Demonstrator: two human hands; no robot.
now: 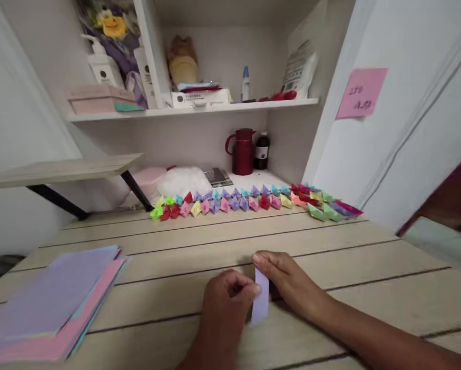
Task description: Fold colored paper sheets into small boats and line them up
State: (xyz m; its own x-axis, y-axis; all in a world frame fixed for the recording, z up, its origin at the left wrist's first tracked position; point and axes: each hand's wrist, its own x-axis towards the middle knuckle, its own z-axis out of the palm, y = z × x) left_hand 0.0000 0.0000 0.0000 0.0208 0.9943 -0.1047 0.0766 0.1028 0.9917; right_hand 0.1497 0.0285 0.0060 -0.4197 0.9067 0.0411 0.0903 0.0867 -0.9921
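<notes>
Between hands [227, 299], narrow piece of lilac paper [261, 298] (lower edge blurred).

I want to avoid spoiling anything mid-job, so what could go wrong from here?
The left hand and right hand grip the lavender paper; uneven pressure could crease it crookedly. The colored paper stack lies with edges misaligned, so a careless brush might scatter it. The origami boats stand close together; one bump could topple several.

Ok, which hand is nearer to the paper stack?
Left. The left hand is to the right of the paper stack, apart from it, pinching a small purple paper. The right hand is farther right, at that paper's other side.
</notes>
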